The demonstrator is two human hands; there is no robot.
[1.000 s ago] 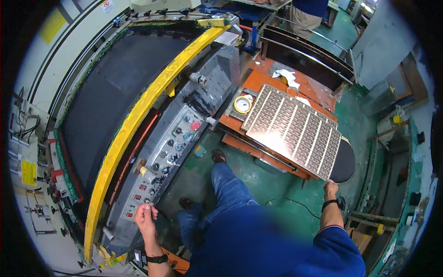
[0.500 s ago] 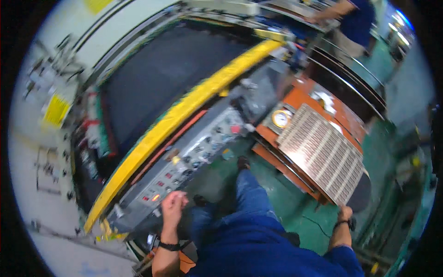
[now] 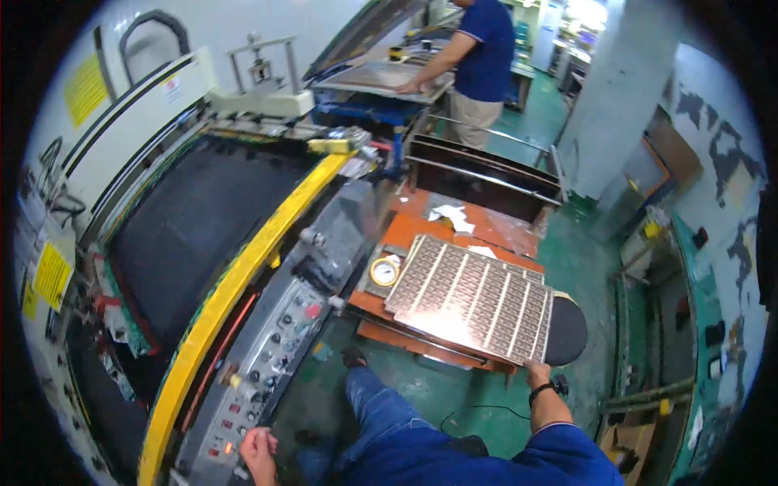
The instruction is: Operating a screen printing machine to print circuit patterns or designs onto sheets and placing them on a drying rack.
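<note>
My right hand (image 3: 537,373) is closed on the near right corner of a large flat printed sheet (image 3: 466,296), which carries rows of small repeated dark marks divided by pale strips. The sheet lies over an orange-brown table (image 3: 369,305), and another patterned sheet edge shows beneath it. Beside the lower end of a grey control panel (image 3: 263,360), with its knobs and red buttons, is my left hand (image 3: 258,454). Its fingers are curled in and I see nothing in them. A lit orange indicator glows just left of that hand.
A machine with a long yellow bar (image 3: 243,279) and a dark bed (image 3: 203,227) fills the left. A yellow tape roll (image 3: 384,272) and white paper scraps (image 3: 454,217) lie on the table. Behind, another person (image 3: 484,65) works at a bench. A round black stool (image 3: 566,330) stands right.
My view has swung up and to the right, so the machine and table appear farther left. My right hand stays at the sheet's corner; my left hand remains by the control panel.
</note>
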